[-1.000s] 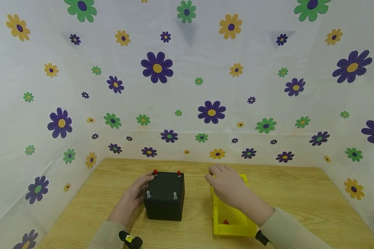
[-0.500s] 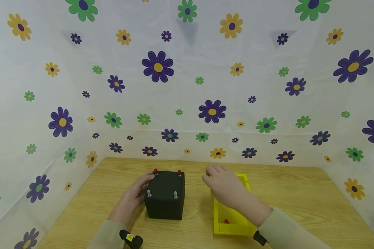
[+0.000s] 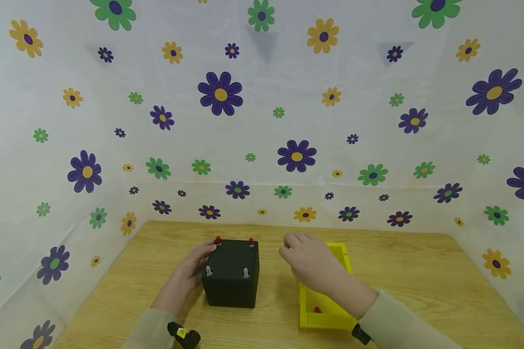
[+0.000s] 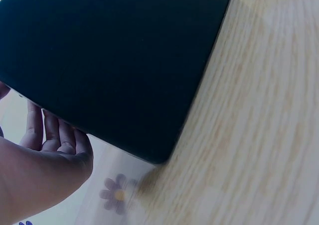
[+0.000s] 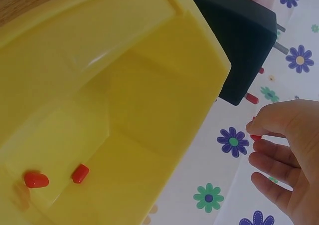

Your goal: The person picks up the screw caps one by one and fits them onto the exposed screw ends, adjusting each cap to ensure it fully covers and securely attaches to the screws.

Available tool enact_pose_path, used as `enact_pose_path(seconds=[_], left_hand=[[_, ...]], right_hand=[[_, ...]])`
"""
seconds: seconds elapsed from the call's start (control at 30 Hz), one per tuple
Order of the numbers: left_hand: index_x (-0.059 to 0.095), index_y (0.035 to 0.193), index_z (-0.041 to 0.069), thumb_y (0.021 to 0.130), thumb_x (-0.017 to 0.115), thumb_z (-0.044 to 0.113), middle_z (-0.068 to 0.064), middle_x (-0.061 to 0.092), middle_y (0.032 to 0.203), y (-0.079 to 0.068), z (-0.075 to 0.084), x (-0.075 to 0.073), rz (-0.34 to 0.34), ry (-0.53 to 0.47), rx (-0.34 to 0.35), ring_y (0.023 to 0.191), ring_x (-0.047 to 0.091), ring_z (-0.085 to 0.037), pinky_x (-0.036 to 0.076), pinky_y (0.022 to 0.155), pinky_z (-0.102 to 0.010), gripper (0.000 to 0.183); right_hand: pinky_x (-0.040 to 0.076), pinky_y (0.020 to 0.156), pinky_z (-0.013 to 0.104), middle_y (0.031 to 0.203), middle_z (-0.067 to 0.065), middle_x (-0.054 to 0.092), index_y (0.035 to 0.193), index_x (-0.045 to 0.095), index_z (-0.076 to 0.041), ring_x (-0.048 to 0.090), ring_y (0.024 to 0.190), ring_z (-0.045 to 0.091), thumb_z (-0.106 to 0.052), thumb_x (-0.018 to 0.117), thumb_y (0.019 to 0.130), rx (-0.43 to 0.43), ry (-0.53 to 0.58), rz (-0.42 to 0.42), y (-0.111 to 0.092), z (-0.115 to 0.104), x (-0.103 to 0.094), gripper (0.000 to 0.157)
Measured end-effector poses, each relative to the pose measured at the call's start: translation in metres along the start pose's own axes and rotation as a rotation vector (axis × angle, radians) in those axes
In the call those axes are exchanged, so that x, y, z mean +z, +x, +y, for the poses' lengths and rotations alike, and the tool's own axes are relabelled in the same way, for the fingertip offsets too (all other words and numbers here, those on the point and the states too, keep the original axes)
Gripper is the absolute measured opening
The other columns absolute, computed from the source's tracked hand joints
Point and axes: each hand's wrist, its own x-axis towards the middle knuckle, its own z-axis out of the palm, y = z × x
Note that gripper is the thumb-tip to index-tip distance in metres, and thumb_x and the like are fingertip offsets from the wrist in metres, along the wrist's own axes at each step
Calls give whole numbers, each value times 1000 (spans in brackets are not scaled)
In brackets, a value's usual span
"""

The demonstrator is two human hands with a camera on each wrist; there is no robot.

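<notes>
A black box [image 3: 233, 261] stands on the table, with metal posts at its top corners; red caps [image 3: 251, 242] cover the two far posts, and the two near posts [image 3: 246, 273] are bare. My left hand [image 3: 191, 269] holds the box at its left side, thumb at the upper edge; the left wrist view shows its fingers curled against the box. A small red cap [image 5: 255, 137] is pinched between thumb and index finger of my right hand [image 5: 294, 152]. In the head view this hand is above the yellow bin's left rim, and the cap is hidden there.
The yellow bin [image 3: 327, 321] sits right of the box on the wooden table [image 3: 419, 286]. Two red caps [image 5: 80, 173] lie inside it. A flower-patterned white sheet [image 3: 262, 131] encloses the table's back and sides.
My right hand has moved slightly left, from over the bin toward the black box. The left hand and the box have stayed in place.
</notes>
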Motion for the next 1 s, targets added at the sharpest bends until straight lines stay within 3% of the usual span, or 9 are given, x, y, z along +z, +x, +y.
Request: enact_pose_path(seconds=[0.47, 0.77, 1.0], left_hand=[[22, 167, 4, 103, 55, 26, 13, 67, 112, 0, 0, -1, 7, 3, 8, 99, 68, -1, 57, 90, -21, 75], [38, 156, 7, 103, 55, 23, 13, 70, 106, 0, -1, 1, 22, -12, 9, 98, 68, -3, 57, 90, -21, 58], [36, 158, 9, 103, 55, 25, 14, 69, 107, 0, -2, -1, -5, -11, 11, 99, 68, -2, 57, 90, -21, 60]], right_hand=[[58, 89, 28, 110, 1, 67, 107, 74, -16, 62, 99, 18, -14, 85, 90, -16, 3, -17, 5, -6, -6, 20], [56, 83, 27, 109, 0, 68, 107, 74, -17, 62, 98, 17, -15, 83, 92, -33, -9, 2, 6, -10, -4, 18], [58, 87, 28, 109, 0, 69, 110, 74, -18, 65, 103, 17, -18, 85, 91, -43, -21, -4, 6, -13, -4, 23]])
